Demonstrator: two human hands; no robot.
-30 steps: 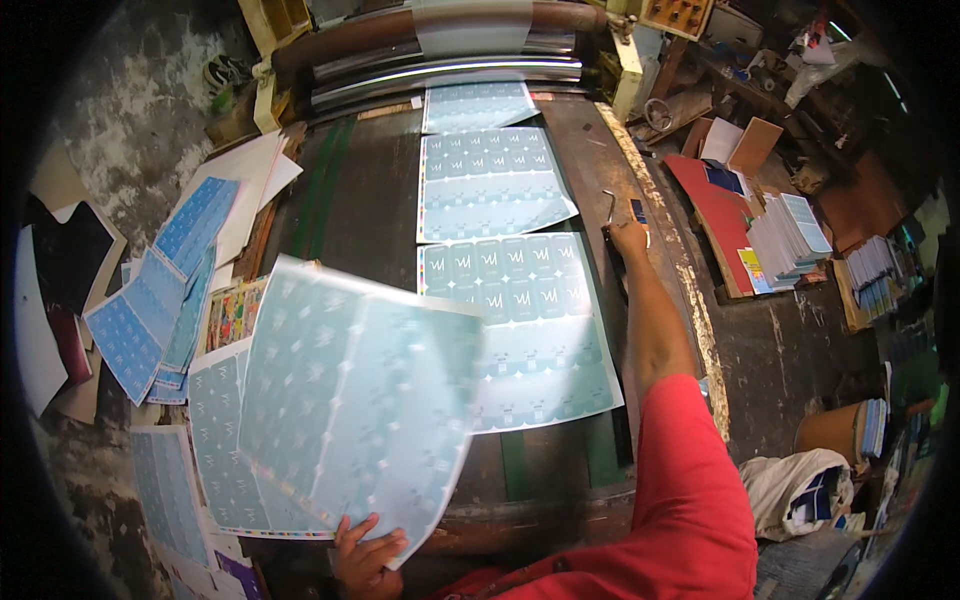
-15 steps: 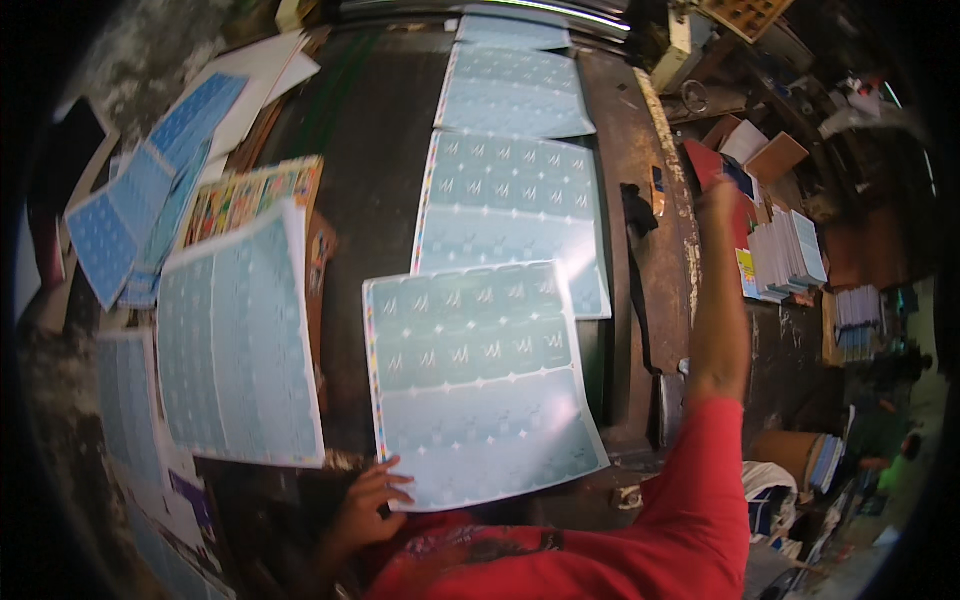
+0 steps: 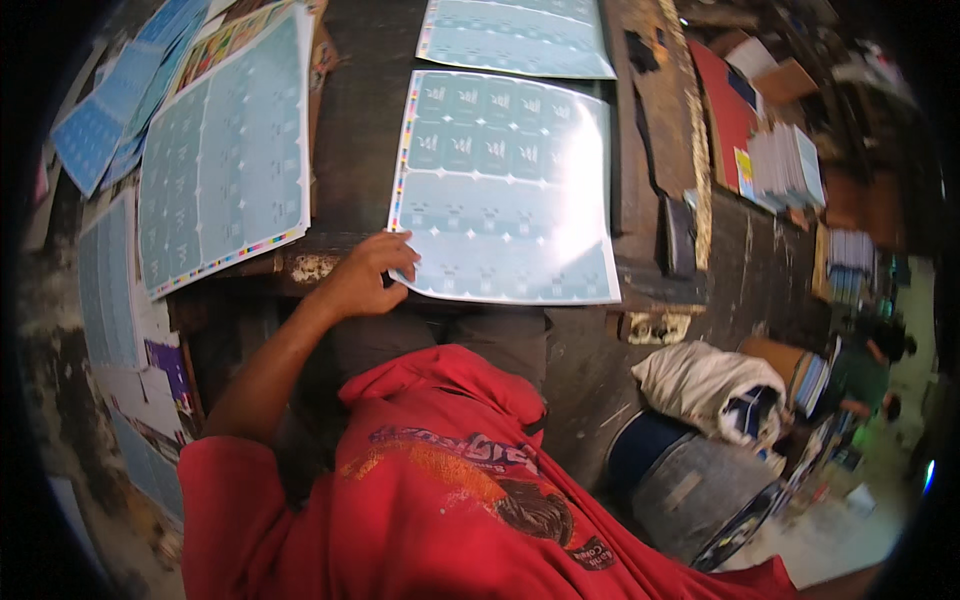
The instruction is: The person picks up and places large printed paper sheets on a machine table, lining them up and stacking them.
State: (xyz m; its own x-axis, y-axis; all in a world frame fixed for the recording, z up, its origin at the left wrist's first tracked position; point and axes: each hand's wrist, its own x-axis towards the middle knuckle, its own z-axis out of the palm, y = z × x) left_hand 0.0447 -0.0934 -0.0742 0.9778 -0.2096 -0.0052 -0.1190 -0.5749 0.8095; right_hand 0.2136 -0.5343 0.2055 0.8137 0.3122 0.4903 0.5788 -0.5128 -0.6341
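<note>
My left hand [image 3: 362, 275] grips the near left corner of a large pale blue printed sheet [image 3: 505, 190] that lies flat on the dark machine bed [image 3: 355, 120]. Its fingers curl over the sheet's edge. Another printed sheet [image 3: 515, 35] lies farther along the bed. A stack of the same blue sheets [image 3: 222, 150] rests to the left of my hand. My right hand is out of the picture. My red shirt [image 3: 440, 500] fills the lower part of the view.
More blue sheets [image 3: 95, 130] lie at the far left. Stacks of paper and red card [image 3: 775, 150] sit on the right. A white cloth bundle [image 3: 705, 385] rests on a blue drum [image 3: 655, 460]. A person in green [image 3: 860, 370] crouches at far right.
The view has tipped down toward my body. The nearest sheet has slid closer, my left hand has come onto its corner, and my right arm has left the picture.
</note>
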